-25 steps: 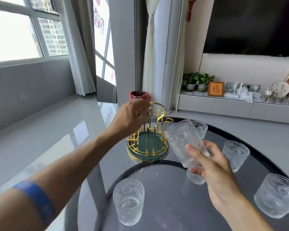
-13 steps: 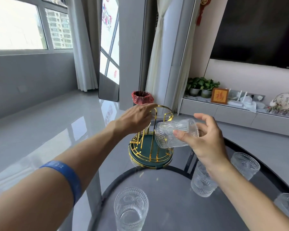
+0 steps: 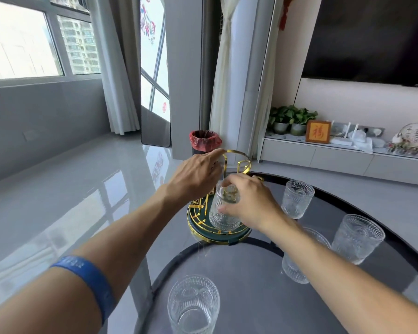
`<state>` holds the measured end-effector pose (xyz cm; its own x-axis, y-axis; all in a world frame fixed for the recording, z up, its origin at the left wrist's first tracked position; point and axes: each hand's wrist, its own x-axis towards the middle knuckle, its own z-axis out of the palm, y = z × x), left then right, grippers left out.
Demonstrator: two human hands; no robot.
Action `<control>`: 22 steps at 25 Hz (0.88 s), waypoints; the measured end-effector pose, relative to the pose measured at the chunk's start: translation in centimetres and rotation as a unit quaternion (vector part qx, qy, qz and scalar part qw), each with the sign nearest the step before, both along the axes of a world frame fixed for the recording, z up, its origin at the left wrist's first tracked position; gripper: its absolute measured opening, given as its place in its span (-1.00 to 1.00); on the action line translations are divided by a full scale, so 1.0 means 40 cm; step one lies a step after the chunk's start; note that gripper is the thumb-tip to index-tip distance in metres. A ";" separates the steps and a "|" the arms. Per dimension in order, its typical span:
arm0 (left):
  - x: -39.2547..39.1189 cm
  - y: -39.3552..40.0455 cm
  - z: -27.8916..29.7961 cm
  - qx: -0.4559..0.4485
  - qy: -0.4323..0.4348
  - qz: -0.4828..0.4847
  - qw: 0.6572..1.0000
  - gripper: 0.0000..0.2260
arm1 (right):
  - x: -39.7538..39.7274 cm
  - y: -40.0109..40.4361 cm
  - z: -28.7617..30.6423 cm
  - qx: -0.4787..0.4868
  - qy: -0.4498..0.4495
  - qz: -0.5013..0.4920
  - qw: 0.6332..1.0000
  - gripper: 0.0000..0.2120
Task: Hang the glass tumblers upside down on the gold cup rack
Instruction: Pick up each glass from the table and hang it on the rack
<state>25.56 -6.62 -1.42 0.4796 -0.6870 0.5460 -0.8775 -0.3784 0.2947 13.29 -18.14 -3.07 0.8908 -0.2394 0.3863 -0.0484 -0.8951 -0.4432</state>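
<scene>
Fingers of the right hand grasp an upturned tumbler over the gold rack; the left hand grips the rack's top loop.

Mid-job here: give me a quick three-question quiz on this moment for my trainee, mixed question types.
1. True or false: the tumbler in the right hand is mouth down over the gold rack.
2. What is the left hand doing? A) lifting a glass off the table B) holding the rack's top handle C) resting on the table
3. Fill in: the forearm band is coloured ____.

Key: 1 true; 2 B; 3 blue.
</scene>
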 end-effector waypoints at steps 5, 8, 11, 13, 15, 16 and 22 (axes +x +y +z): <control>-0.016 -0.005 -0.008 0.002 0.038 0.002 0.999 -0.62 | -0.006 -0.007 -0.004 0.012 0.041 0.016 0.999 -0.66; -0.040 -0.003 0.015 0.035 0.072 0.028 0.996 -0.56 | -0.050 -0.001 -0.023 0.001 0.063 0.010 0.998 -0.52; -0.135 0.064 0.008 -0.026 0.072 0.048 0.996 -0.46 | -0.142 0.015 -0.057 0.028 -0.015 -0.006 0.999 -0.50; -0.245 0.145 -0.039 -0.089 0.091 0.024 0.992 -0.52 | -0.213 0.022 -0.085 0.059 -0.066 -0.014 0.996 -0.58; -0.351 0.236 -0.105 -0.061 0.121 0.009 0.991 -0.49 | -0.275 0.028 -0.119 0.109 -0.063 -0.019 0.992 -0.68; -0.391 0.273 -0.133 -0.010 0.144 0.004 0.990 -0.40 | -0.301 0.033 -0.134 0.136 -0.045 -0.016 0.990 -0.73; -0.434 0.322 -0.221 0.206 0.080 0.047 0.974 -0.10 | -0.389 0.073 -0.170 0.293 0.066 -0.025 0.954 -0.84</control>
